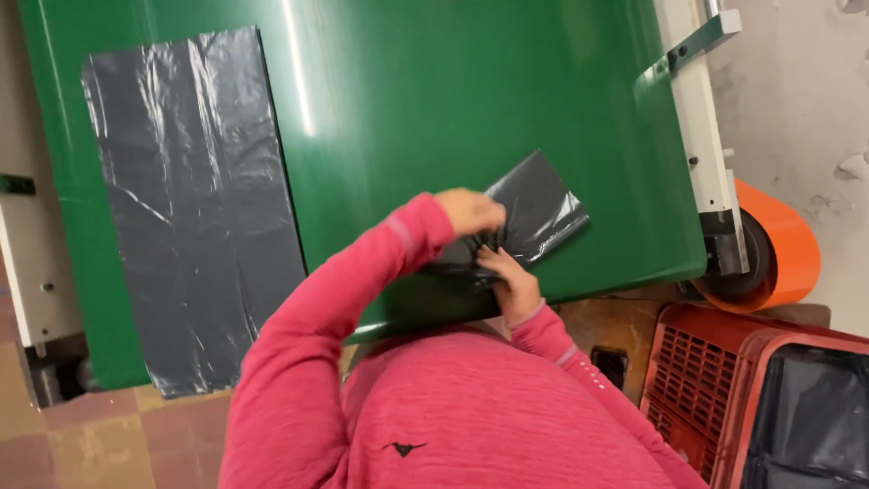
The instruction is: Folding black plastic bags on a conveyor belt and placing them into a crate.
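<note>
Two thin, glossy grey plastic bags lie on the smooth green belt: one flat bag spread long and wrinkled, one folded bag near the belt's near edge. The left hand, arm bent across, and right hand both pinch the folded bag's bunched end, fingers closed on it

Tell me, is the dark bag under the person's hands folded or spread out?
Folded: the dark bag forms a small thick packet under both hands.
</note>
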